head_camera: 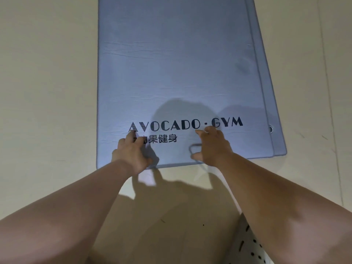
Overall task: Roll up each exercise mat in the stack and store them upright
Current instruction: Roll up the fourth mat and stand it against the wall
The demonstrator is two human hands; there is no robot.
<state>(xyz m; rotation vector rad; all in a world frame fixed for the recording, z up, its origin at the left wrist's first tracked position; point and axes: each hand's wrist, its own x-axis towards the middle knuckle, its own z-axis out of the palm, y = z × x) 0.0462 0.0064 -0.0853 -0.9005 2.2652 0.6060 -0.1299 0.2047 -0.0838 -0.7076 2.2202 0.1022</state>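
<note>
A blue-grey exercise mat (171, 63) lies flat on the floor, printed with "AVOCADO · GYM" and Chinese characters near its close end. A second mat (274, 119) of the same colour lies under it, its edge and a metal eyelet showing along the right side. My left hand (131, 151) rests on the top mat's near edge, fingers spread over the print and thumb at the rim. My right hand (211, 145) lies on the same end further right, fingers apart, thumb near the rim. Neither hand has lifted the mat.
A pale cream floor (47, 82) surrounds the mats on all sides. A white cloth with black dots and dashes (251, 246) shows at the bottom right, near my right arm. Shadows of my arms and head fall on the mat and floor.
</note>
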